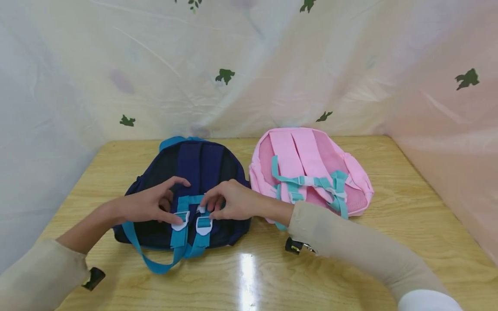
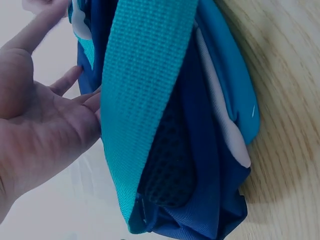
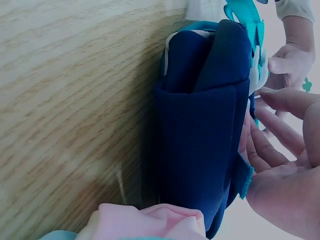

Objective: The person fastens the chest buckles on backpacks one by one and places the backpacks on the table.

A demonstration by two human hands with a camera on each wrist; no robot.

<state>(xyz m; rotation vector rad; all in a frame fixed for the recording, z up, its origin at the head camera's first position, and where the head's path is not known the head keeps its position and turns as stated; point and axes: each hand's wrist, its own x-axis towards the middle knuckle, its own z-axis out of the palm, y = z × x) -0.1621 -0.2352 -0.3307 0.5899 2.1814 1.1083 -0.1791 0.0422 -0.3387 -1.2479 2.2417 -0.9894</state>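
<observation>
A navy backpack [image 1: 163, 157] lies with its shoulder straps up, at left centre in the head view. My left hand [image 1: 149, 203] rests over its left side; the thumb touches a white strap buckle [image 1: 180, 220] and the index finger is extended. My right hand [image 1: 235, 201] is at the right strap, thumb and fingertips at a small white clip [image 1: 201, 209], which they appear to pinch. Just below sits a second white buckle [image 1: 204, 225] on blue webbing. A blue strap loop [image 1: 155, 265] hangs over the near edge. In the left wrist view, blue webbing [image 2: 145, 90] covers some fingers.
A pink backpack [image 1: 260, 155] with turquoise straps [image 1: 285, 177] lies beside the navy one, on the right. Both are on a wooden table [image 1: 404, 207]. A pale curtain [image 1: 272, 65] with leaf prints hangs behind the table.
</observation>
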